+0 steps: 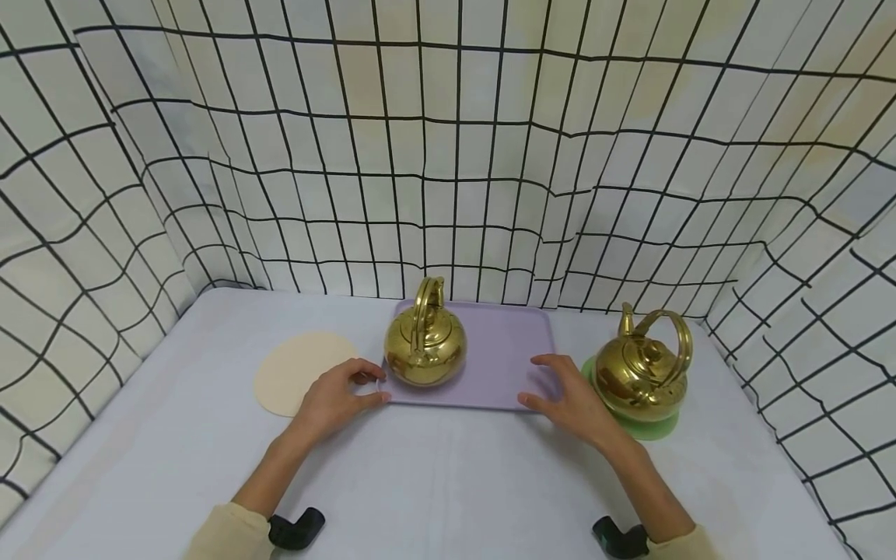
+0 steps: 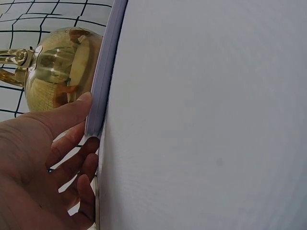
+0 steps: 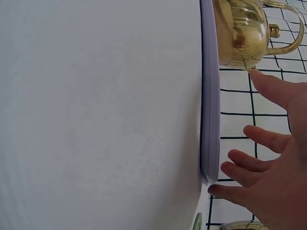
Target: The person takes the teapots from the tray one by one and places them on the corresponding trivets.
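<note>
A lilac tray [image 1: 504,350] lies on the white table, with a shiny gold kettle [image 1: 425,350] standing on its left part. At the tray's front left corner my left hand [image 1: 337,398] pinches the rim, thumb and curled fingers about the edge in the left wrist view. My right hand [image 1: 570,397] is over the tray's front right corner. Its fingers [image 3: 266,139] are spread and hold nothing in the right wrist view. A second gold kettle [image 1: 640,377] stands on a green round mat [image 1: 647,429], just right of my right hand.
A cream round mat [image 1: 301,369] lies left of the tray, partly behind my left hand. White walls with a black grid [image 1: 455,155] enclose the table [image 1: 434,482] at the back and both sides.
</note>
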`<state>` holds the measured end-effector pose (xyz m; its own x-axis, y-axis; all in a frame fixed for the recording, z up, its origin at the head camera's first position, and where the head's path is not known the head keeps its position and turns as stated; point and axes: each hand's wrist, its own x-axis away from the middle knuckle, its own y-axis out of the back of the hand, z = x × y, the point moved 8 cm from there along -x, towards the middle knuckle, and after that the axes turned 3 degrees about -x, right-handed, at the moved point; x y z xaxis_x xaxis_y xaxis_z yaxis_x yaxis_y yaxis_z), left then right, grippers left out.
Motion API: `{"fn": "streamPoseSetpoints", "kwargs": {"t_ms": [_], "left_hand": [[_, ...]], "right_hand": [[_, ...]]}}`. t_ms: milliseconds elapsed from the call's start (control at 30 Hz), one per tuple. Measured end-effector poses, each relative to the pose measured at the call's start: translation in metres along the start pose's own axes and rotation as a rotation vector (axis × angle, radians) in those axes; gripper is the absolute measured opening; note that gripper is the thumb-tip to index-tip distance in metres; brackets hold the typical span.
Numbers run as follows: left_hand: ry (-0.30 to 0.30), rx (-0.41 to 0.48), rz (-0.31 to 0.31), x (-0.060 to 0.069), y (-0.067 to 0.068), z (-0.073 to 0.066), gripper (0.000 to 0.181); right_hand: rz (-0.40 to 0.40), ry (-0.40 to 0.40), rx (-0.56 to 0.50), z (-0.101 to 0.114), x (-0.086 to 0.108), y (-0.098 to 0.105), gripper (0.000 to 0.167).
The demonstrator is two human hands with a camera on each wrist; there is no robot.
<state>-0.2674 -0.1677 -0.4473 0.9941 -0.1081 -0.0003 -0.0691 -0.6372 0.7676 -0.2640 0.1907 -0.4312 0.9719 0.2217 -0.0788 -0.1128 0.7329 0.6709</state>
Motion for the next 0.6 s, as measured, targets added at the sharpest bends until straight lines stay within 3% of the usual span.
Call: {"fn": "streamPoseSetpoints", "kwargs": {"t_ms": [400,600], "left_hand": [[-0.007,-0.002,0.0,-0.0017,-0.0003,-0.001,0.033],[-0.005,-0.003,0.004,-0.0006,-0.0002,-0.0007,0.033]], "right_hand": [[0.026,0.068,0.038,0.0046,-0.0028,-0.0037,0.061],[0.072,0.062,0.05,0.0014,-0.0042,-0.0092,0.059]]}}
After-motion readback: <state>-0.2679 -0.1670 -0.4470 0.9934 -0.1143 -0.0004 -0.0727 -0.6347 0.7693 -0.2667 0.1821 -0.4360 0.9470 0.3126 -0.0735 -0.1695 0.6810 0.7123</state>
